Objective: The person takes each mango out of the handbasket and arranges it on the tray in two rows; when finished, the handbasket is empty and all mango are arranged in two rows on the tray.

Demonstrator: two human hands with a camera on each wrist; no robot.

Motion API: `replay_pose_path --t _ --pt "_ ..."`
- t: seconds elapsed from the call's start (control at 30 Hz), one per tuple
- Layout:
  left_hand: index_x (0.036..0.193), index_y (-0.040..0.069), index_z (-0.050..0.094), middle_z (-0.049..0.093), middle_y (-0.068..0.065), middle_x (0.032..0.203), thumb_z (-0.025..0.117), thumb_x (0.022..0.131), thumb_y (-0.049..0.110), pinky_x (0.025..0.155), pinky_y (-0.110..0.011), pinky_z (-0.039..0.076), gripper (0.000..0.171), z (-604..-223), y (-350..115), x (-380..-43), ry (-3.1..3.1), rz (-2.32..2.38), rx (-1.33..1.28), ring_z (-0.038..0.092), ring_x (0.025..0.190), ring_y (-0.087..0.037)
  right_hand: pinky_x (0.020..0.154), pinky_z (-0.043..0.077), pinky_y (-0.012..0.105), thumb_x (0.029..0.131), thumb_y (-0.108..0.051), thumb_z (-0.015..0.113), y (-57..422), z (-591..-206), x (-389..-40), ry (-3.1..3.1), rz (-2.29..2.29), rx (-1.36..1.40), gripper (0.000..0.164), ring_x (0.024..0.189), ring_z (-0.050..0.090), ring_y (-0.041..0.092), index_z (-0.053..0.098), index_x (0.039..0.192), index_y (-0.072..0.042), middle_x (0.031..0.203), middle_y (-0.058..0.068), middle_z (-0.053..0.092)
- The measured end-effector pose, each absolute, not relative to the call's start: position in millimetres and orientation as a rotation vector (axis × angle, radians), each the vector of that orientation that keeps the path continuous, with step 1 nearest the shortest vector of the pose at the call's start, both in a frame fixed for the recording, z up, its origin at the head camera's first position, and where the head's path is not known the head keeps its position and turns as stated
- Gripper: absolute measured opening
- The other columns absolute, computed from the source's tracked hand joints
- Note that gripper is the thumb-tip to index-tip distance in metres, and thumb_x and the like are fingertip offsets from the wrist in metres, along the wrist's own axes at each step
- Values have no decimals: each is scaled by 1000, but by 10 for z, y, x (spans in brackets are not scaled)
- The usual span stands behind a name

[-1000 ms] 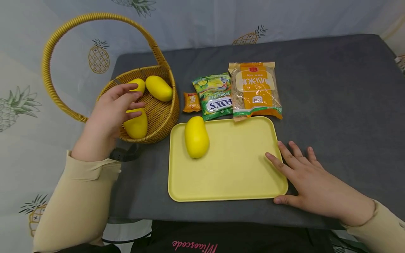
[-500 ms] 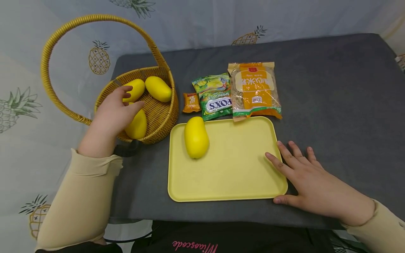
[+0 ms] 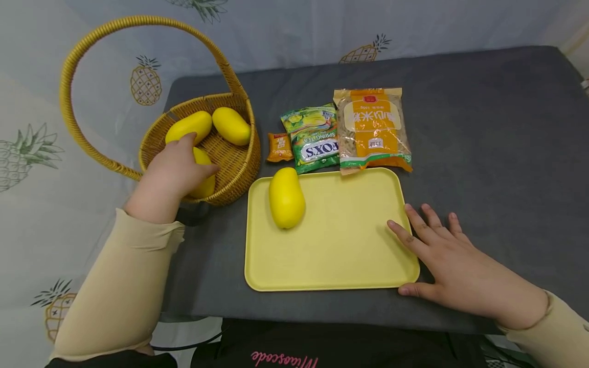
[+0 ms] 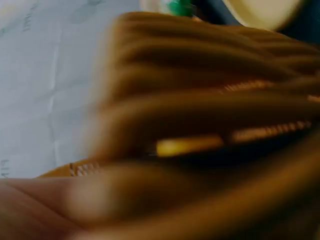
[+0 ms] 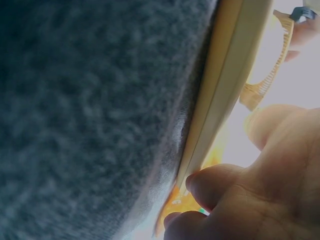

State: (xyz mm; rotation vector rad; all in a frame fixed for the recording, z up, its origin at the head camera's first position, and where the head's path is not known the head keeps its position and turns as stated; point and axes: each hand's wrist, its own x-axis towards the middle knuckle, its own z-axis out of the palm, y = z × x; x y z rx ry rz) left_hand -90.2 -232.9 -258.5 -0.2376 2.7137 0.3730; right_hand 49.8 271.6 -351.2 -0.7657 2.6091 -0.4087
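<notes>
In the head view, my left hand (image 3: 172, 171) reaches into the wicker basket (image 3: 232, 161), over the nearest yellow mango (image 3: 204, 190). Its thumb crosses that mango, and the index finger bends down at its far side. The other fingers are hidden, and I cannot tell whether they hold the fruit. Two more mangoes, one on the left (image 3: 189, 126) and one on the right (image 3: 231, 125), lie at the back of the basket. My right hand (image 3: 451, 263) rests with spread fingers at the right edge of the yellow tray (image 3: 340, 245). Another mango (image 3: 286, 198) lies on the tray's left part.
Behind the tray lie a small orange packet (image 3: 279, 147), a green candy bag (image 3: 315, 138) and a larger orange-and-clear food bag (image 3: 371, 128). The basket's tall handle (image 3: 147, 21) arches over the left side. Dark grey cloth (image 3: 497, 153) covers the table.
My left hand has moved right and down over the nearest mango, and the back left mango shows more fully. The right hand and tray stay in place.
</notes>
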Motion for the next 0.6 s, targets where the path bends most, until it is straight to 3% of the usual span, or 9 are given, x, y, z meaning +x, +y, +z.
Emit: replay_pose_path --t 0.23,0.6 --pt "167 -10 27 37 -46 156 73 101 40 114 -73 41 95 -2690 -2319 -863 2792 350 -264 46 135 -60 126 -4 84 85 -76 80 2741 -3546 488 2610 -421 -772 121 167 7 59 20 179 -29 185 22 5" --pt "174 4 29 36 -32 172 80 99 43 119 -70 39 99 -2796 -2343 -909 2742 580 -216 45 145 -52 126 -3 84 86 -75 81 2755 -3554 481 2613 -437 -789 121 167 8 59 19 179 -30 185 21 5"
